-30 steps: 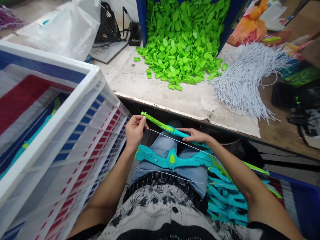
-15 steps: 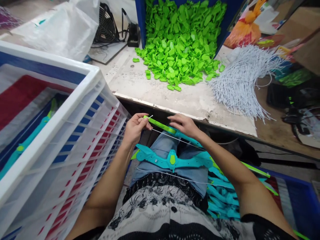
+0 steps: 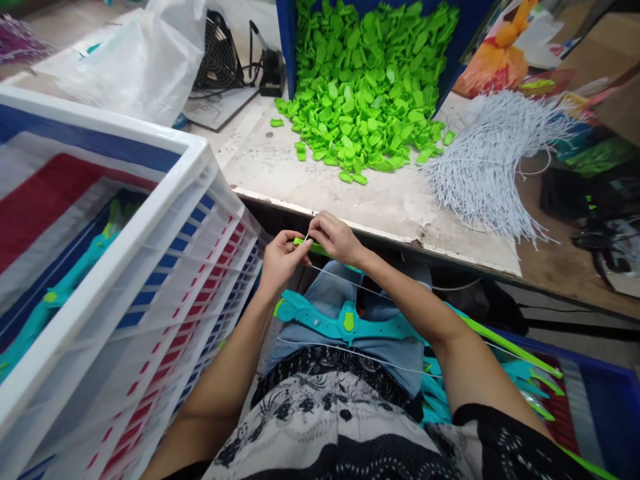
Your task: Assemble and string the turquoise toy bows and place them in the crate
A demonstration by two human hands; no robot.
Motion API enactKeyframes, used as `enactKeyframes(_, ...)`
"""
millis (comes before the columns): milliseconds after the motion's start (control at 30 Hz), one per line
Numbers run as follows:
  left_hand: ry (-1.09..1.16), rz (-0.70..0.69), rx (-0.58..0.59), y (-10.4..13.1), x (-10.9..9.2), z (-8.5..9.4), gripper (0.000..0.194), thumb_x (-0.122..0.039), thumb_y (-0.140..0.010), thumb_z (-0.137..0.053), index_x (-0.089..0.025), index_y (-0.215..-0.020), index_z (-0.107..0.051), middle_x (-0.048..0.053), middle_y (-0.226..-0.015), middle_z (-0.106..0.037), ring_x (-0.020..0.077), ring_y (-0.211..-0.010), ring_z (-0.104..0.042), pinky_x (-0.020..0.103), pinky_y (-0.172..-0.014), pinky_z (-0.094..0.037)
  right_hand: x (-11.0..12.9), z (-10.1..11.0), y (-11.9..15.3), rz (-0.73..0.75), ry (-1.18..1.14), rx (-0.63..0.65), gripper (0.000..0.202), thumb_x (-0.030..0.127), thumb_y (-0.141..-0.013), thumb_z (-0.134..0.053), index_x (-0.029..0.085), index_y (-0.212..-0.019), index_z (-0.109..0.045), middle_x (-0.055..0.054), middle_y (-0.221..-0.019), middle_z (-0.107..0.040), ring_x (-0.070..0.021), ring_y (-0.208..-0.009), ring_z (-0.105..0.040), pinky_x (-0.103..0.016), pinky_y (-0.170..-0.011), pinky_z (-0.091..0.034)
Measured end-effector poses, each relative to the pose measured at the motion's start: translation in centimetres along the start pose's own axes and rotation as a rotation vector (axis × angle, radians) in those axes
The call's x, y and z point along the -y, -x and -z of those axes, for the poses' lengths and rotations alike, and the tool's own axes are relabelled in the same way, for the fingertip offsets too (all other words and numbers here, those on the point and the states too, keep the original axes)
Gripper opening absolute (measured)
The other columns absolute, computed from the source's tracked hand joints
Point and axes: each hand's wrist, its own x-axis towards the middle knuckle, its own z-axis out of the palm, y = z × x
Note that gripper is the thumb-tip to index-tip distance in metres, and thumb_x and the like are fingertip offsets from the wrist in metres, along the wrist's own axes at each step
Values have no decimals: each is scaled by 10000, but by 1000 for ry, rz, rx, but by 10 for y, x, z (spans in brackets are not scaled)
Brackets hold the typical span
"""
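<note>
My left hand [image 3: 281,261] is closed on the tip of a green toy bow limb [image 3: 319,249]. Close beside it, my right hand [image 3: 339,238] pinches the short white end of a bowstring [image 3: 345,277] at that tip. The string runs from the tip back to the right, under my right forearm. Most of this bow lies hidden behind my right hand and arm. Across my lap rests another toy bow [image 3: 313,320], teal with a green centre piece, its white string slack on the side nearer my body.
A heap of small green plastic parts [image 3: 370,127] spills from a blue bin onto the worktable [image 3: 270,167]. To its right lies a bundle of white strings [image 3: 485,160]. A white plastic crate [image 3: 195,200] stands at my left. More teal bows [image 3: 435,393] lie at my right.
My right hand has moved left along the limb to its tip and now pinches the string end there. My left hand still grips the tip. The view has shifted slightly.
</note>
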Motion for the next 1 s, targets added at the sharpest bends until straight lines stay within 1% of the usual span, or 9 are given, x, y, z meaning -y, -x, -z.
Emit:
enactKeyframes(67,-176,-54,-83,-2,1,-4,259,-368,-719,-680,-178,-857,-569,-30,-570,-570,119,-494,-557,224,-499,-444,-13,6,-6,-5,58,-94,147,237,-898,-451,174,-777,-508,-21,-763,-504,-130,-731,-478,-273,-697,-407)
enactKeyframes(200,-467,-371,-253,-4,4,-16,111,-252,-759,-588,-181,-839,-619,26,-849,-606,133,-751,-579,229,-649,-458,-48,33,-26,-111,141,-361,154,271,-901,-464,185,-776,-489,-14,-773,-483,-135,-755,-484,-286,-719,-432)
enactKeyframes(300,-451,-459,-201,-6,5,-21,127,-186,-781,-509,-182,-803,-634,22,-836,-596,140,-802,-562,259,-752,-445,-44,44,-34,-139,166,-553,194,344,-930,-416,200,-818,-481,-20,-808,-478,-144,-800,-492,-309,-751,-460)
enactKeyframes(367,-340,-386,-132,-11,3,-21,143,-209,-774,-522,-173,-712,-646,30,-823,-604,151,-822,-564,270,-769,-436,-21,35,-28,-76,144,-537,196,341,-944,-389,205,-835,-478,-35,-852,-494,-157,-879,-511,-339,-808,-466)
enactKeyframes(467,-4,-98,-54,-21,-6,-15,201,-341,-753,-594,-159,-699,-660,41,-804,-633,161,-789,-581,282,-735,-448,17,4,-7,70,56,-312,150,280,-934,-412,202,-828,-485,-67,-927,-516,-197,-1082,-493,-400,-933,-431)
enactKeyframes(567,102,15,-70,-26,-18,-4,229,-359,-652,-707,-149,-735,-669,32,-750,-648,149,-718,-581,273,-700,-452,29,-27,14,38,-37,-226,132,256,-920,-426,198,-821,-491,-90,-1000,-497,-216,-1152,-460,-433,-971,-409)
enactKeyframes(767,-324,-293,-225,-13,-33,5,121,-257,-732,-637,-153,-790,-657,32,-763,-663,111,-654,-574,213,-599,-446,16,-44,14,-111,-128,-325,142,264,-918,-434,192,-810,-491,-67,-948,-495,-161,-957,-511,-355,-888,-447)
enactKeyframes(900,10,-123,-161,-10,-33,-2,190,-308,-699,-679,-143,-775,-625,4,-614,-611,85,-460,-521,175,-370,-335,24,-45,3,-190,-218,-459,120,273,-907,-459,192,-835,-510,-58,-951,-487,-137,-873,-523,-266,-710,-500)
enactKeyframes(1000,112,1,-59,-10,-36,-2,261,-323,-619,-749,-117,-749,-655,19,-624,-619,100,-485,-564,174,-368,-383,29,-46,-2,-188,-244,-551,96,251,-887,-496,188,-837,-549,-54,-947,-500,-131,-862,-537,-241,-669,-503)
